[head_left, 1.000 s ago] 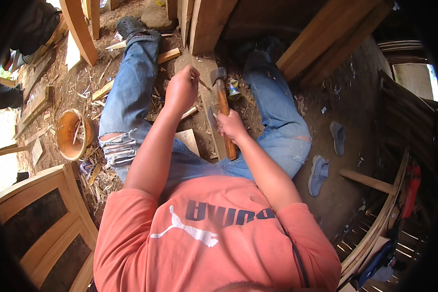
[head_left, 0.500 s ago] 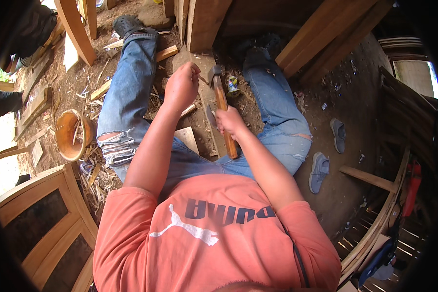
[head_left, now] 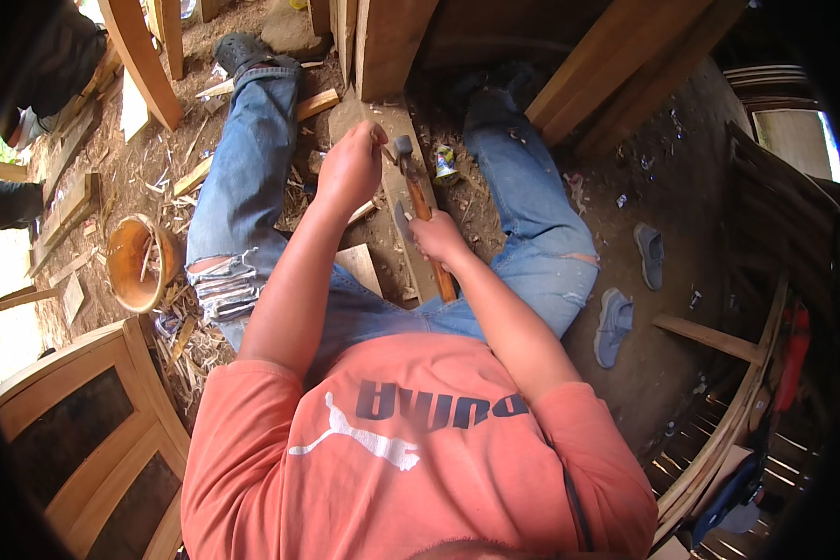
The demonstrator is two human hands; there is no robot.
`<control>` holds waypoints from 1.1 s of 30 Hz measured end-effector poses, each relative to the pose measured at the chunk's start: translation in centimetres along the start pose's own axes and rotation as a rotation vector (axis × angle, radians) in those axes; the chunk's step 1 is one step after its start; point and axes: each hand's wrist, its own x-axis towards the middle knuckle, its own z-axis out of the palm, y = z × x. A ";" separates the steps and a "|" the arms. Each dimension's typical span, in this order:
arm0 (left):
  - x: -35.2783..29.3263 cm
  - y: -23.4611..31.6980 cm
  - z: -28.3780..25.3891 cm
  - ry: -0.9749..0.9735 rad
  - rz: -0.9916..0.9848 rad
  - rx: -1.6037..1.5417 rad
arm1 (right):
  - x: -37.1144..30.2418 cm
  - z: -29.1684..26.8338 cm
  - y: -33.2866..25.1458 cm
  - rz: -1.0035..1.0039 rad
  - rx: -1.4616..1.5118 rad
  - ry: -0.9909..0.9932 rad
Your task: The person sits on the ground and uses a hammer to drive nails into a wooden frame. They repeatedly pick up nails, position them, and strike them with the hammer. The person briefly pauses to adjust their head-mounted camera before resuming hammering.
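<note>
My right hand [head_left: 438,237] is closed round the wooden handle of a hammer [head_left: 417,194]. The hammer's dark metal head points away from me, just right of my left hand. Fingers pinched, my left hand [head_left: 353,163] holds a thin, nail-like rod [head_left: 390,159] close beside the hammer head; its exact kind is too small to tell. Beneath both hands a long wooden plank [head_left: 426,280] lies on the ground between my legs. A flat grey metal piece [head_left: 402,220] shows beside the hammer handle, partly hidden by my right hand.
Upright timbers [head_left: 394,47] stand ahead. A round tan bucket [head_left: 138,264] is at left, above a panelled wooden frame [head_left: 89,411]. Grey shoes [head_left: 613,327] lie at right. Wood shavings and offcuts litter the ground. Another person's dark-clothed leg [head_left: 61,56] shows at far left.
The hammer head has shifted slightly left and down, nearer the plank and the rod. My right hand has moved a little with it; my left hand stays almost in place.
</note>
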 end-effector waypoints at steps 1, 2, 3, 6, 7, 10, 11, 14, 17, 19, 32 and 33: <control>-0.1 -0.1 0.0 0.007 0.009 -0.011 | -0.1 -0.1 -0.4 0.037 0.053 -0.017; -0.1 -0.2 0.0 0.016 0.016 -0.023 | -0.2 -0.4 -1.3 -0.022 0.100 -0.039; 0.0 -0.4 0.1 0.022 0.022 -0.018 | -0.5 -0.7 -2.0 -0.072 0.144 -0.055; -0.4 -0.7 0.1 0.019 0.007 -0.013 | -2.4 -1.4 -4.1 -0.236 0.334 -0.148; -0.5 -0.7 -0.1 0.014 -0.010 -0.017 | -2.6 -1.4 -4.4 -0.268 0.336 -0.170; -0.4 -0.7 -0.2 0.028 0.000 -0.024 | -2.7 -1.5 -4.8 -0.349 0.303 -0.196; -0.3 -0.6 -0.1 0.037 0.014 -0.027 | -2.2 -1.4 -4.2 -0.259 0.252 -0.185; -0.2 0.2 -0.6 0.016 -0.024 -0.005 | -0.1 -0.5 -0.4 0.003 0.235 -0.132; -0.2 0.1 -0.8 -0.005 -0.051 0.005 | 0.3 -0.2 0.5 -0.007 0.179 -0.172; -0.1 -0.4 -0.9 -0.010 -0.064 -0.008 | -0.1 0.0 -0.3 -0.021 0.124 -0.115; 0.1 -0.4 -0.6 0.003 -0.043 -0.024 | -1.0 0.4 -0.9 -0.073 -0.070 0.007; 0.1 -0.3 -0.6 0.004 -0.044 -0.030 | -1.0 0.6 -0.5 -0.073 -0.118 0.022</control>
